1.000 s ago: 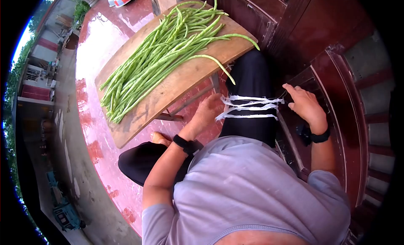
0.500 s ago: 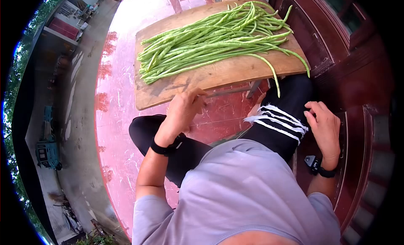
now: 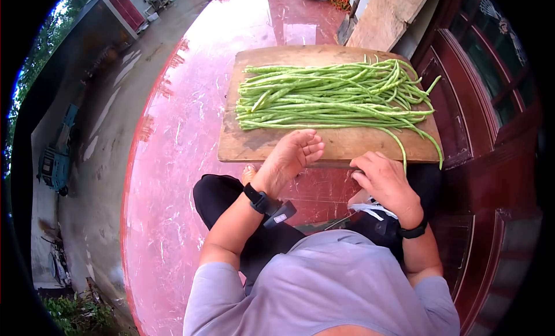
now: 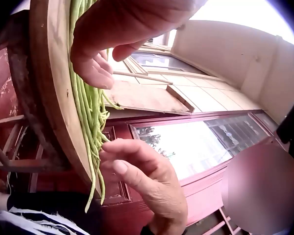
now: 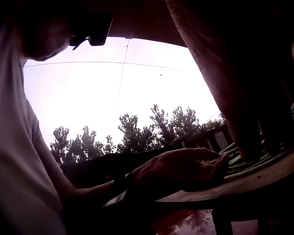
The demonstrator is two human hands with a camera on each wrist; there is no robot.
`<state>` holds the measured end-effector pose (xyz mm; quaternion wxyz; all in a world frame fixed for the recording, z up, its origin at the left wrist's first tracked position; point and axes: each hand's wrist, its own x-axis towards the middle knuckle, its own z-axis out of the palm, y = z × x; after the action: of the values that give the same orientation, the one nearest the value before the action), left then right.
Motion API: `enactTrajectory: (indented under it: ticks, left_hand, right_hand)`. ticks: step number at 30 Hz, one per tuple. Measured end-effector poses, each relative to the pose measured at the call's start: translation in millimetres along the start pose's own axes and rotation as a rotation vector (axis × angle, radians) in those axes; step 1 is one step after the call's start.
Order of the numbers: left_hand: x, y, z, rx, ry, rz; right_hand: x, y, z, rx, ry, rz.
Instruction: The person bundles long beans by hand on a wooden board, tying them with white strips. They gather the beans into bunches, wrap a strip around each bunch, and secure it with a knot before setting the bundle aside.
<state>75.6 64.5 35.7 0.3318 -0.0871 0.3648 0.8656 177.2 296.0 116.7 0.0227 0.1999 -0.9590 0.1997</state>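
Long green beans [image 3: 329, 96] lie in a loose pile on a wooden board [image 3: 324, 154], several ends hanging over its near right edge. My left hand [image 3: 292, 154] hovers at the board's near edge, palm turned inward, fingers loosely bent with nothing in them. To its right, my right hand [image 3: 384, 180] hangs above the thigh, close to the drooping bean ends. In the left wrist view, that right hand [image 4: 147, 176] shows its thumb and fingers apart, holding nothing. White strips [image 3: 373, 209] lie across the dark trouser leg, partly hidden under the right hand.
A red floor [image 3: 173, 180] spreads left of the board. Wooden planks [image 3: 387, 18] lean behind it, and a dark red panelled door [image 3: 457, 99] stands close on the right. A blue vehicle [image 3: 58, 157] is parked far left in the yard.
The head view has turned, so the board now lies straighter in front. Both hands have moved to the board's near edge, the right one leaving the side of the thigh and now above the white strips.
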Motion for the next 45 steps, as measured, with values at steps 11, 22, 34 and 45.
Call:
enactTrajectory:
  ticks: [11, 22, 34, 45]
  left_hand:
    - [-33, 17, -45, 0.305, 0.175, 0.399]
    - [-68, 34, -44, 0.318, 0.053, 0.183]
    - [-28, 17, -65, -0.363, -0.308, 0.525]
    - [-14, 13, -73, -0.502, -0.159, 0.516]
  right_hand:
    - [121, -1, 97, -0.101, 0.235, -0.166]
    - [101, -13, 100, 0.302, 0.412, 0.027]
    - [77, -27, 94, 0.175, 0.202, -0.029]
    - [62, 80, 75, -0.129, 0.279, 0.193]
